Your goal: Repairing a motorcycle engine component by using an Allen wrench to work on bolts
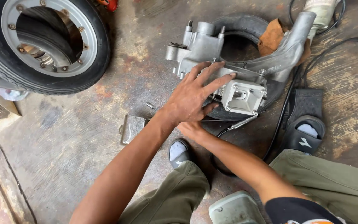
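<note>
A grey metal engine casing [204,45] with a long arm [289,49] lies on a small black tyre [245,25] on the floor. My left hand [193,93] rests flat on the casing with fingers spread, next to a square bolted cover [243,96]. My right hand [189,129] reaches in under my left wrist, and its fingers are hidden. A black cable with a metal end [241,122] runs just right of it.
A large tyre on a grey rim [46,41] lies at the top left. On the concrete floor are a small metal plate [131,126] and a loose pin [150,105]. Black cables [284,108] trail on the right. My sandalled feet [305,130] flank the work, with a pale plastic container [235,209] below.
</note>
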